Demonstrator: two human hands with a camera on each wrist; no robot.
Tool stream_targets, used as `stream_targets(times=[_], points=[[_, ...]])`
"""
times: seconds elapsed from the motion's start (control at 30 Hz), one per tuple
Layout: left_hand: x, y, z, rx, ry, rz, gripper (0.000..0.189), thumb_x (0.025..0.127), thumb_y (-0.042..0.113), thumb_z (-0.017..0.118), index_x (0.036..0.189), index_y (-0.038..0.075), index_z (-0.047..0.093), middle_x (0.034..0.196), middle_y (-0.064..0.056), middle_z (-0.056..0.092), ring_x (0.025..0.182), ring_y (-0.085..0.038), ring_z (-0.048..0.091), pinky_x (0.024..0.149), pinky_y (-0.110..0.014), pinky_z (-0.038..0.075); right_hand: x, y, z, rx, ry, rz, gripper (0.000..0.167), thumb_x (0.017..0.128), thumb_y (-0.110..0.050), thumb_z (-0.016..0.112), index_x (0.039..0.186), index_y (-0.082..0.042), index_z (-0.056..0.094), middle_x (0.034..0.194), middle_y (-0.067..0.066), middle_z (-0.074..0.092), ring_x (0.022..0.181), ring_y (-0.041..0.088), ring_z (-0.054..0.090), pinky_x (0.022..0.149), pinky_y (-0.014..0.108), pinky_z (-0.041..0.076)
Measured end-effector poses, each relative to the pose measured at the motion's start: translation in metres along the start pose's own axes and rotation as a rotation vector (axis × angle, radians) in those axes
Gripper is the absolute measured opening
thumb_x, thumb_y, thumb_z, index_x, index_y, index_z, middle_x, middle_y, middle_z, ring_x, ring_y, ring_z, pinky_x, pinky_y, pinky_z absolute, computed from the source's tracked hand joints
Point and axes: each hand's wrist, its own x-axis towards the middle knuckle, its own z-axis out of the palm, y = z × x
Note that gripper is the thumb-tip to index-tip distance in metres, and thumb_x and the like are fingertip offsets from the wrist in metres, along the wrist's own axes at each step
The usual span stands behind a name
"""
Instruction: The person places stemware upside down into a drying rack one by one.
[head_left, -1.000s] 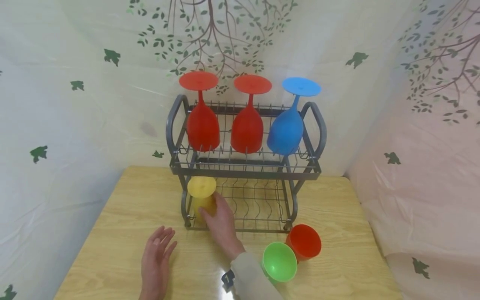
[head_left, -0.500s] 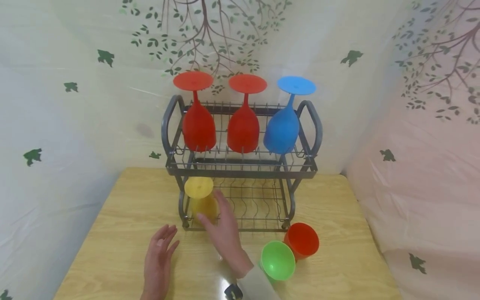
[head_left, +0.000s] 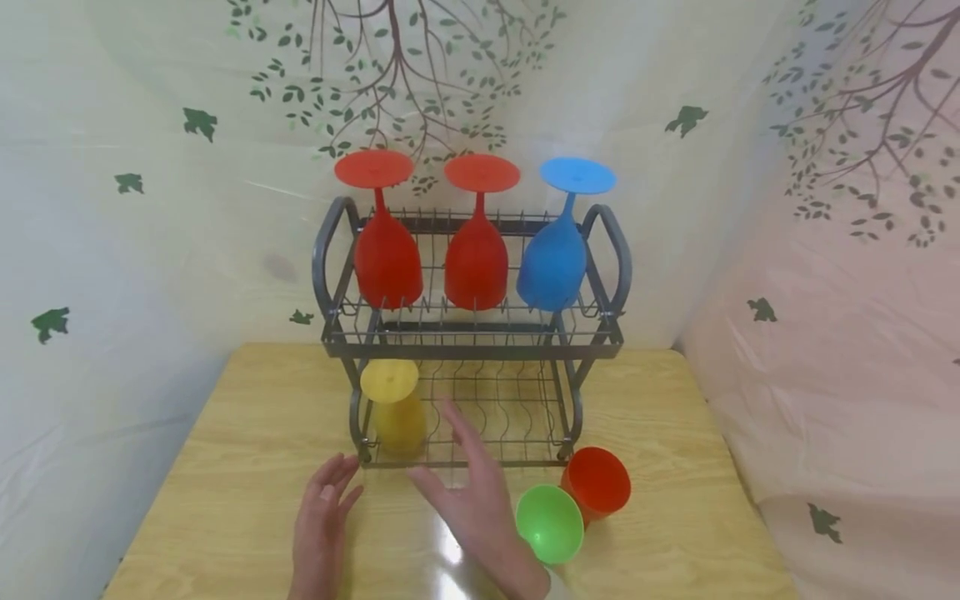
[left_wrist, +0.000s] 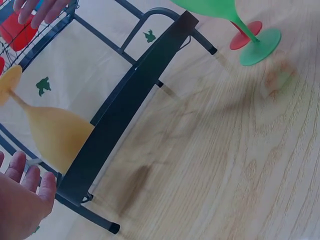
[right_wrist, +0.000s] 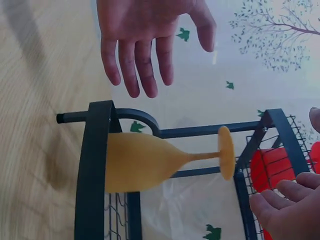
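Observation:
A yellow wine glass (head_left: 400, 423) stands upside down at the left end of the lower tier of a dark metal dish rack (head_left: 472, 351). My right hand (head_left: 480, 500) is just right of and in front of that glass, thumb and fingers spread, holding nothing. In the right wrist view a gap shows between the fingers and the yellow glass (right_wrist: 145, 162). My left hand (head_left: 321, 521) is in front of the rack's left corner with relaxed fingers, apart from the glass. The left wrist view also shows the yellow glass (left_wrist: 57, 135) beyond the left fingers.
Two red wine glasses (head_left: 388, 258) and a blue one (head_left: 553, 262) stand inverted on the upper tier. Upright at the rack's front right are a green wine glass (head_left: 550, 523) and a red one (head_left: 597, 482), on the wooden table (head_left: 675, 500).
My right hand has let go of the yellow wine glass and drawn back toward me and to the right. The glass stays on the lower tier. The head view has shifted slightly.

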Motion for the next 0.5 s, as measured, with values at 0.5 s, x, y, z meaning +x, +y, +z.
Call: stream_targets(times=[0.5], points=[[0.002,0.006,0.025,0.280,-0.008,-0.032,0.041,0.103,-0.008,0.039,0.143,-0.011,0.044,0.137,0.006,0.061,0.129,-0.002,0.053,0.103,-0.018,0.048,-0.029,0.002,-0.050,-0.065,0.056,-0.272,0.081,0.088,-0.009,0.081,0.159,-0.018,0.041,0.164,-0.001,0.039,0.144,0.021,0.046,0.114,0.031,0.042]])
